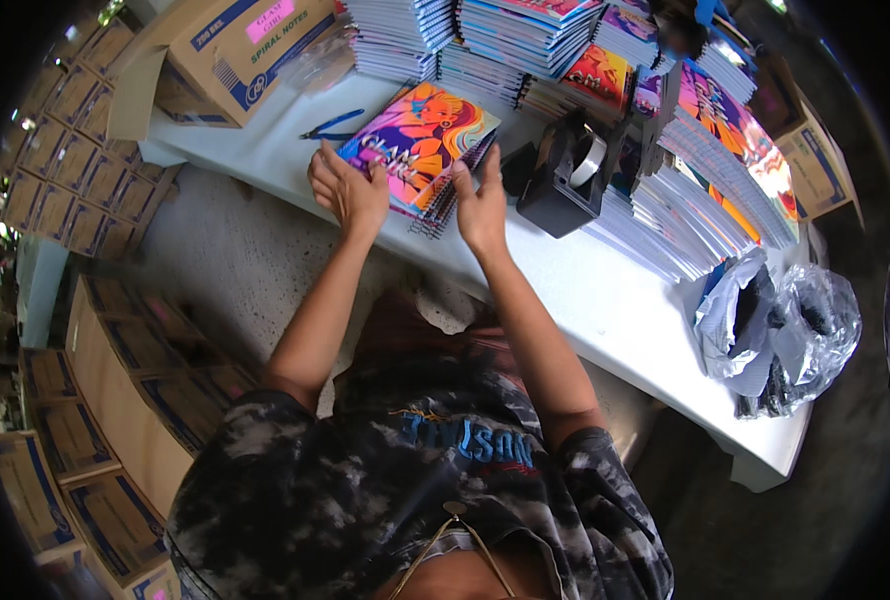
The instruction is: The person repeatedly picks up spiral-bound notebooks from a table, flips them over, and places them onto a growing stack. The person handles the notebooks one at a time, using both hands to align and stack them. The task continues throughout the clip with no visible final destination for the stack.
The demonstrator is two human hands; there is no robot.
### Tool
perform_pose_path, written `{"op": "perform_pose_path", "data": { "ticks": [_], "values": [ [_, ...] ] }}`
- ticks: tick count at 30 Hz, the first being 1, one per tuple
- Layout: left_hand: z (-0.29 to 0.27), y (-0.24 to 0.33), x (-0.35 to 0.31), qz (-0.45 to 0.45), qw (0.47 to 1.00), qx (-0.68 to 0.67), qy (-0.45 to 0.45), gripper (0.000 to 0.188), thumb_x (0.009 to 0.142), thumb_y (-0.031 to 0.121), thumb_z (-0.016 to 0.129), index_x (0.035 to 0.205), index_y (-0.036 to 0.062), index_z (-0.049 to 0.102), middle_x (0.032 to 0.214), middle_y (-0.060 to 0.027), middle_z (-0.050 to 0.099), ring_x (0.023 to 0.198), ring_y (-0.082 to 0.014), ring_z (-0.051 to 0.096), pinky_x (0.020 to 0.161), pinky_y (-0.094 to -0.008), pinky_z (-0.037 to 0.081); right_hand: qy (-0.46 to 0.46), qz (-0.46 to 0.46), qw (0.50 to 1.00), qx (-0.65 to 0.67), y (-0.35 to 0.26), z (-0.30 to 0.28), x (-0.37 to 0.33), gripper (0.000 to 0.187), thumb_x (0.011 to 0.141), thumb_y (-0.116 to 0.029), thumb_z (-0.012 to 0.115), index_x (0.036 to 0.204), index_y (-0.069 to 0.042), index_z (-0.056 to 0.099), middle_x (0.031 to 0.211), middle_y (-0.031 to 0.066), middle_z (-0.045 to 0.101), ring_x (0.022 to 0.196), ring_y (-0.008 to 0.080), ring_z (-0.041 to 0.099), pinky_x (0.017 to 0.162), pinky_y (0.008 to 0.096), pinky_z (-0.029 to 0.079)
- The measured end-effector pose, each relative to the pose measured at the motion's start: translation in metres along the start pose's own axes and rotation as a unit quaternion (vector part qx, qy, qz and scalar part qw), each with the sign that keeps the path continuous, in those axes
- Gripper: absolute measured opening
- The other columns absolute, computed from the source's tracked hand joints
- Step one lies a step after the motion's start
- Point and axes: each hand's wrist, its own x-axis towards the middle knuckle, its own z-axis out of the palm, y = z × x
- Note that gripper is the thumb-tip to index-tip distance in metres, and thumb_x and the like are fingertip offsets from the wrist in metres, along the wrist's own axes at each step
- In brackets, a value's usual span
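A small stack of spiral notebooks (420, 135) lies on the table in front of me. Its top cover is bright orange, purple and pink with a drawn figure, and dark spiral coils show along the near right side. My left hand (353, 195) is at the stack's near left corner, its fingers apart and the thumb by the cover. On the other side, my right hand (482, 208) stands beside the coil edge with thumb and fingers spread. Neither hand is wrapped round the notebooks; whether the fingertips touch them is hard to tell.
Blue-handled pliers (335, 125) lie beyond my left hand. A black tape dispenser (565, 185) stands right of my right hand. Tall notebook piles (705, 170) fill the back and right. An open carton (235, 60) sits back left; crumpled clear plastic (815, 320) lies far right on the white table (615, 310).
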Motion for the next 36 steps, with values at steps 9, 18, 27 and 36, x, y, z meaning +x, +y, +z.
{"op": "perform_pose_path", "data": {
  "ticks": [9,18,27,36],
  "values": [
    [0.024,-0.017,0.009,-0.021,0.963,-0.264,0.061,0.028,0.079,0.013,0.051,0.103,-0.0018,0.054,0.099,-0.019,0.055,0.093,-0.0337,0.052,0.083,-0.0386,0.04,0.0,-0.062,0.997,-0.045,0.015,0.044,0.005,0.071,0.087,-0.032,0.047,0.131,0.012,0.014,0.136,0.0323,0.016,0.13,0.0406,0.012,0.106,0.0405,0.01],
    [0.042,-0.021,0.007,-0.073,0.914,-0.39,0.082,0.03,0.088,0.022,0.041,0.094,-0.005,0.053,0.093,-0.0168,0.053,0.088,-0.028,0.051,0.081,-0.0359,0.039,-0.019,-0.055,0.996,-0.069,0.008,0.032,0.001,0.076,0.085,-0.042,0.045,0.136,0.003,0.013,0.139,0.0297,0.005,0.132,0.0382,0.006,0.105,0.0453,0.008],
    [0.014,-0.048,0.013,0.048,0.948,-0.225,0.221,0.032,0.09,0.024,0.041,0.105,-0.0031,0.045,0.11,-0.0197,0.039,0.101,-0.0313,0.037,0.09,-0.042,0.029,0.354,-0.345,0.851,-0.178,-0.039,-0.177,-0.019,0.032,0.071,0.002,0.058,0.102,-0.001,0.053,0.097,0.0118,0.06,0.088,0.0245,0.053,0.083,0.0364,0.034],
    [-0.053,0.041,-0.003,0.145,0.884,-0.442,0.057,0.02,0.09,0.012,0.04,0.099,-0.0049,0.045,0.116,-0.0161,0.04,0.105,-0.0232,0.043,0.09,-0.0337,0.035,0.279,0.37,0.715,-0.524,0.05,-0.435,-0.029,0.028,0.074,-0.021,0.058,0.097,-0.005,0.062,0.102,0.0189,0.06,0.094,0.0346,0.058,0.08,0.0402,0.046]
  ]
}}
